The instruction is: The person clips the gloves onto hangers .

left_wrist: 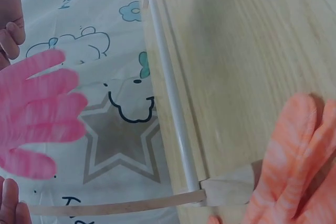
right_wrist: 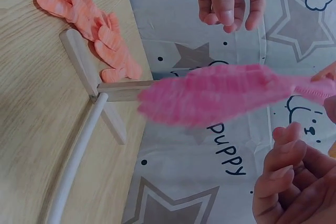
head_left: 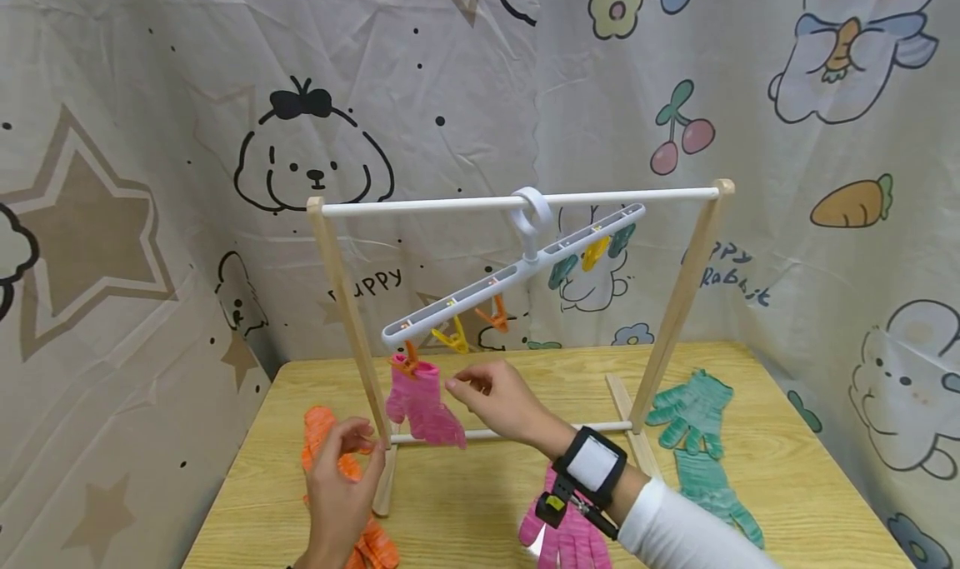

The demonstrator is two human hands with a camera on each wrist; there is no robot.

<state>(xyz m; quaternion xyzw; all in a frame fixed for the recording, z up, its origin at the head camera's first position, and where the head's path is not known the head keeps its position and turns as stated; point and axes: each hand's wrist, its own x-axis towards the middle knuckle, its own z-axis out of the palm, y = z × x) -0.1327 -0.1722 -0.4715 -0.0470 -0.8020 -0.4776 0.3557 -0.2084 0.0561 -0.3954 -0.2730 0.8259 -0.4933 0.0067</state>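
Observation:
A pink glove [head_left: 426,406] hangs by its cuff from an orange clip [head_left: 406,362] at the near left end of a pale hanger [head_left: 465,302]. My left hand [head_left: 341,473] is raised below and left of the glove, its fingers loosely bent around nothing. To the glove's right is my right hand [head_left: 498,398], thumb and forefinger close together with no object between them. Seen from the right wrist, the glove [right_wrist: 210,95] dangles between both hands, fingers downward and a little blurred.
A white rod [head_left: 420,206] on wooden posts [head_left: 675,302] carries the slanted hanger. Yellow clips [head_left: 452,336], another orange clip [head_left: 495,313] and green clips [head_left: 562,271] hang along it. Orange gloves [head_left: 318,427] lie left, green gloves [head_left: 693,411] right, another pink glove [head_left: 573,540] in front.

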